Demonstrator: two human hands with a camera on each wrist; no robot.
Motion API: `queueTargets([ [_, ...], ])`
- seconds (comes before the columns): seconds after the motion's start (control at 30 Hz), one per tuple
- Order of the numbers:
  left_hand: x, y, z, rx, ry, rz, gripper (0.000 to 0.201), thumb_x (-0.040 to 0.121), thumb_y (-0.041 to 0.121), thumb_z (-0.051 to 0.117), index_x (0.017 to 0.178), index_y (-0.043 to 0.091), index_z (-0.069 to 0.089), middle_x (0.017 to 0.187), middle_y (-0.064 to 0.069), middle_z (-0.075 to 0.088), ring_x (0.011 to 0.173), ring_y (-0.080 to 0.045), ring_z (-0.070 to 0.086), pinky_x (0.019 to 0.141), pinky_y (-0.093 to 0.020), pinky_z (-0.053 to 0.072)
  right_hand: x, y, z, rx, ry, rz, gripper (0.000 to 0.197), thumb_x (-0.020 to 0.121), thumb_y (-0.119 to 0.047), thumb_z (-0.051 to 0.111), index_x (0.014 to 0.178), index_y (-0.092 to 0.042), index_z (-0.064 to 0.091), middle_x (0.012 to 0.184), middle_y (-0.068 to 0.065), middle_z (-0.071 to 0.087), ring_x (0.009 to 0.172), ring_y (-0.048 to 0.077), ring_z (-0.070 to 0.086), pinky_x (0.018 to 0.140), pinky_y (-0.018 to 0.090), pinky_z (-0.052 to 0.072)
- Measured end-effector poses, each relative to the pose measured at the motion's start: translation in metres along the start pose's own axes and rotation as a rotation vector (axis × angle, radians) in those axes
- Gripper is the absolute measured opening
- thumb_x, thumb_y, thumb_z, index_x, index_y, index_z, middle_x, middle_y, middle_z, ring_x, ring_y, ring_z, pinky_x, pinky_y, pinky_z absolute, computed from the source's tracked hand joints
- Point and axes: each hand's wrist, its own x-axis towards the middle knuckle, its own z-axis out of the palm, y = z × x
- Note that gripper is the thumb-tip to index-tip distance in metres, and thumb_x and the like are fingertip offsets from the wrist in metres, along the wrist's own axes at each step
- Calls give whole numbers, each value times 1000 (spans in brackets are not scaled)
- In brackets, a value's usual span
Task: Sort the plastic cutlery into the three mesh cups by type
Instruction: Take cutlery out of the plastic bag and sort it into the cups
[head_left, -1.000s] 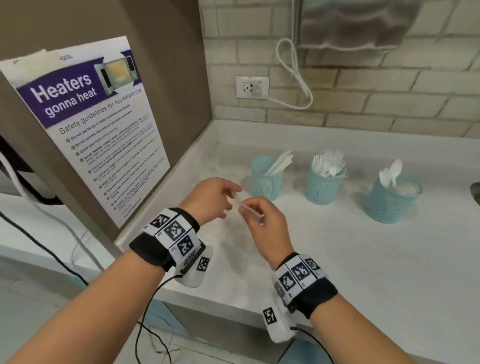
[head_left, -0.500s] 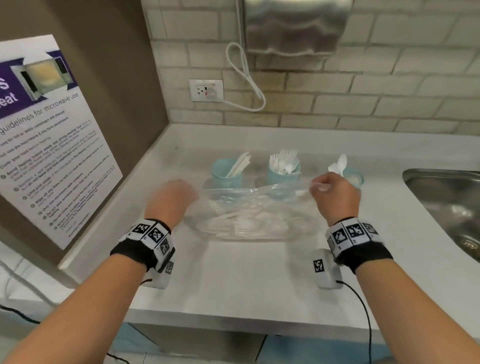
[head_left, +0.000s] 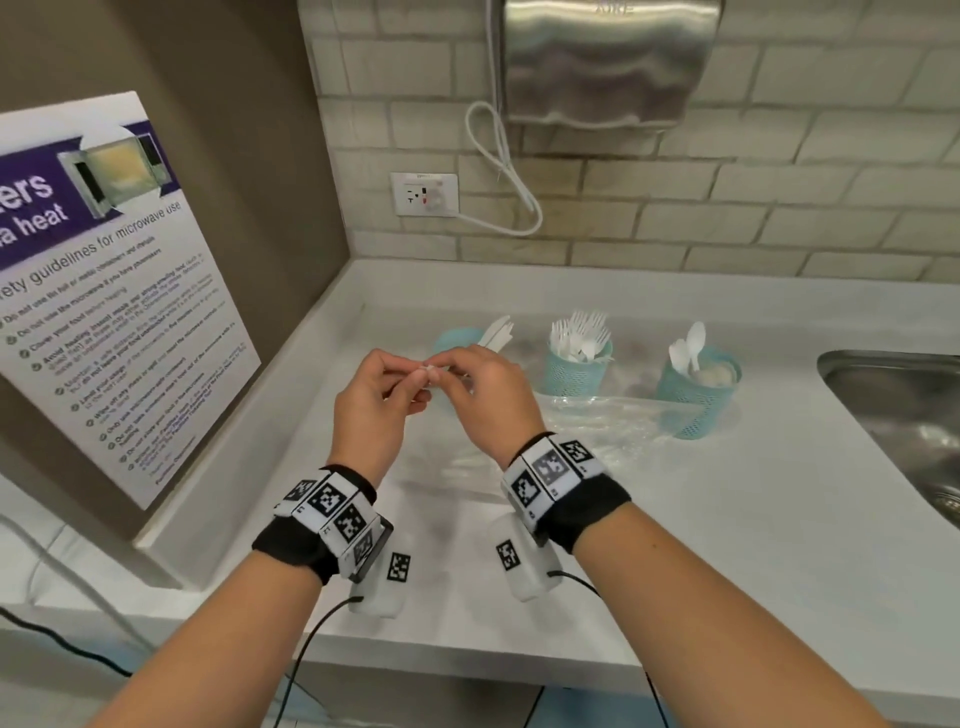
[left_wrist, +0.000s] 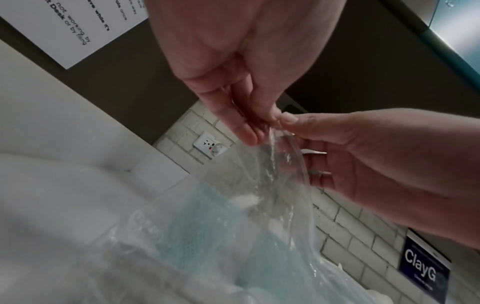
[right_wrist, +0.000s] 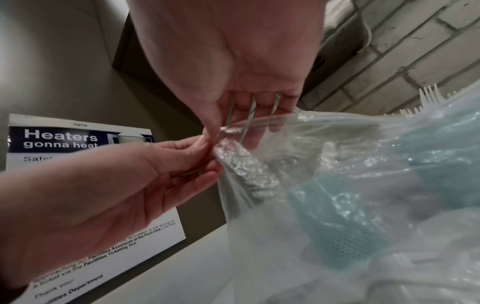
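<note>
Both hands meet above the counter, in front of the left cup. My left hand and right hand pinch the top edge of a clear plastic bag, which trails down onto the counter to the right. Seen from the wrists, the left hand and right hand pinch the same stretch of the bag; its contents are blurred. Three teal mesh cups stand behind: the left cup holds knives, the middle cup forks, the right cup spoons.
A steel sink is set into the counter at the right. A brown side wall with a microwave poster closes off the left. On the brick wall behind are an outlet, a looped cable and a hand dryer.
Half a second ago my hands were spread apart, holding the bag stretched wide. Now they have come together and pinch one spot on its top edge.
</note>
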Motion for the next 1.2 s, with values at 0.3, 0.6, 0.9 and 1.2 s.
queueTargets([
  [0.3,11,-16,-18,67,40,19,25,96,4,48,82,25,46,82,-4,70,75,-21,66,74,-33,56,-45,81,-55,-397,240,298,19,95,-36,49,97,-28,66,101,-7,69,100,22,57,95,38,26],
  [0.6,5,-30,-24,30,70,-52,27,99,7,43,84,29,44,83,-6,67,80,-21,64,75,-37,56,-89,133,-123,-525,369,576,21,95,-26,50,100,-14,66,107,10,66,99,34,56,82,39,39],
  [0.9,-4,-19,-5,119,62,-167,37,82,14,71,77,25,35,77,0,53,70,-18,58,79,-47,57,-82,122,-103,-36,162,387,23,91,-30,57,100,-16,73,100,2,52,89,14,54,85,20,41],
  [1.2,-9,-16,6,460,-25,-80,39,73,23,77,71,21,38,72,0,45,68,-24,48,61,-26,40,-78,118,-91,-239,110,458,60,79,-2,61,135,-17,50,117,7,41,110,30,40,96,21,31],
])
